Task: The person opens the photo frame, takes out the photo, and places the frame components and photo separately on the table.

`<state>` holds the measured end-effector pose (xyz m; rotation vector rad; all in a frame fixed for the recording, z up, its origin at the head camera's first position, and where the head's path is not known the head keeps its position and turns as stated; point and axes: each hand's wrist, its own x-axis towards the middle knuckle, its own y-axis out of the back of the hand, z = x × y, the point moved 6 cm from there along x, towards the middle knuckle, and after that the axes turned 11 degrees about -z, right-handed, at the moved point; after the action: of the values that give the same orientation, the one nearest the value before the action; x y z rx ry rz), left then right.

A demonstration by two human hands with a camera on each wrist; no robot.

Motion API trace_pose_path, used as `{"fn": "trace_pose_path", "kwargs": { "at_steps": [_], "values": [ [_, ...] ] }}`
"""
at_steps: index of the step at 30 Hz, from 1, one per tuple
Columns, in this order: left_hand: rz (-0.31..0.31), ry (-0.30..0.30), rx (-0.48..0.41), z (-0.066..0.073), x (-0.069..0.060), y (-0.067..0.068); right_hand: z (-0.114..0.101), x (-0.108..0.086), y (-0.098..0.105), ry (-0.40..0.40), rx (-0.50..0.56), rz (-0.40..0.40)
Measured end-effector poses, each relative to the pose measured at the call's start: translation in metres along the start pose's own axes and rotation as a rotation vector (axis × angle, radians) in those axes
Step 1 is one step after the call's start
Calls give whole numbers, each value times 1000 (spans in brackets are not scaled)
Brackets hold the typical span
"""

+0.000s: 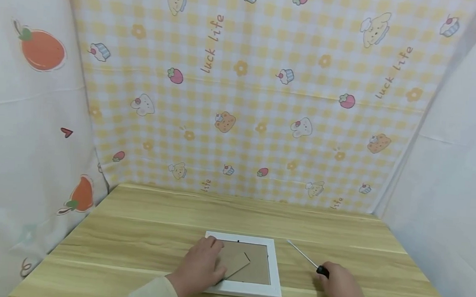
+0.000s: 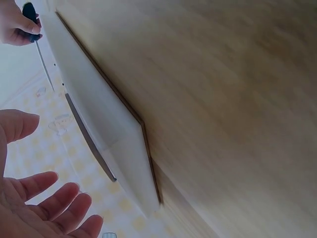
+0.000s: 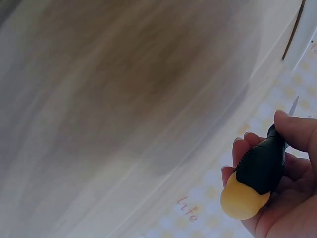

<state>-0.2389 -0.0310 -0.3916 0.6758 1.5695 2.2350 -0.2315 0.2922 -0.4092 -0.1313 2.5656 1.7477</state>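
A white picture frame [image 1: 275,271] lies back side up on the table, its brown backing board [image 1: 258,270] showing. On the board is a stand flap [image 1: 233,262], which in the left wrist view stands slightly away from the frame. Over the frame's left part is my left hand [image 1: 200,265]; its fingers [image 2: 64,203] are spread and loosely bent, with nothing held. To the right of the frame, my right hand [image 1: 341,289] grips a screwdriver by its black and yellow handle [image 3: 260,168]. The screwdriver's thin shaft points away to the upper left, its tip apart from the frame.
The wood-grain table [image 1: 156,216] extends around the frame. A yellow checked cloth [image 1: 245,99] hangs along the back edge. White cloths stand at the left [image 1: 26,131] and right [image 1: 444,179] sides.
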Motion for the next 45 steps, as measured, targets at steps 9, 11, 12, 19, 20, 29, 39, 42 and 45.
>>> {"fn": "trace_pose_path", "kwargs": {
  "at_steps": [9, 11, 12, 19, 20, 29, 39, 42, 45],
  "values": [
    [23, -65, 68, 15, 1, -2, 22, 1, 2, -40, -70, -20],
    [19, -74, 77, 17, 2, -4, 25, 0, 2, -46, -78, -28],
    [17, -77, 79, 18, 2, -5, 27, 0, 2, -50, -81, -28],
    [3, -92, 75, 22, 1, -7, 36, 0, 3, -75, -88, -38],
    [0, -99, 71, 23, 1, -7, 39, 0, 3, -80, -86, -45],
    [32, -152, 86, 33, 0, -9, 53, -2, 6, -101, -88, -54],
    [-60, -182, 46, 42, 2, -12, 65, 0, 8, -148, -85, -120],
    [-80, -183, 43, 45, 2, -12, 68, 0, 9, -145, -98, -116],
    [-83, -190, 46, 46, 2, -12, 70, 0, 9, -151, -99, -117]
  ]
}}
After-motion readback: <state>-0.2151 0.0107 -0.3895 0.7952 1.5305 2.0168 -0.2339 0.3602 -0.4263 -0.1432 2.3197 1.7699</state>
